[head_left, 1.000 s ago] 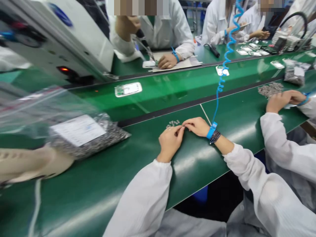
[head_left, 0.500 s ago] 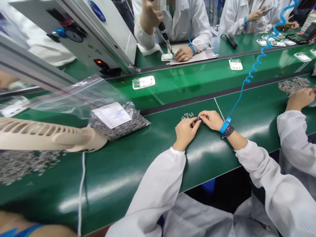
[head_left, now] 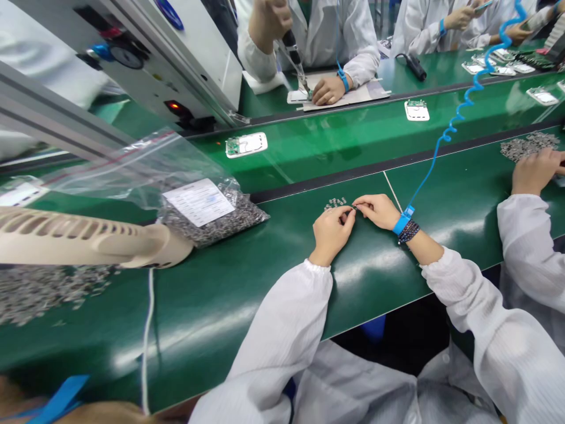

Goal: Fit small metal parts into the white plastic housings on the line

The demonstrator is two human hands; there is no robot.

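My left hand (head_left: 332, 234) is closed in a pinch over the green bench, thumb against fingertips. Touching or almost touching its fingertips, my right hand (head_left: 378, 212) pinches too, a blue wrist strap (head_left: 404, 219) around its wrist. Whatever is between the fingertips is tiny, dark and mostly hidden. Just behind my left hand lies a small group of loose metal pieces (head_left: 336, 203) on the bench.
A clear bag of small metal parts (head_left: 216, 212) lies left, beside a beige fan-like housing (head_left: 88, 238) and a loose parts pile (head_left: 48, 291). White units with circuit boards (head_left: 246, 144) sit on the green conveyor (head_left: 318, 144). A coiled blue cord (head_left: 463, 109) hangs right. Co-workers sit around.
Both hands stay in nearly the same place, fingertips slightly shifted. Less of the dark piece shows between them. The white units on the conveyor have slid a little left.
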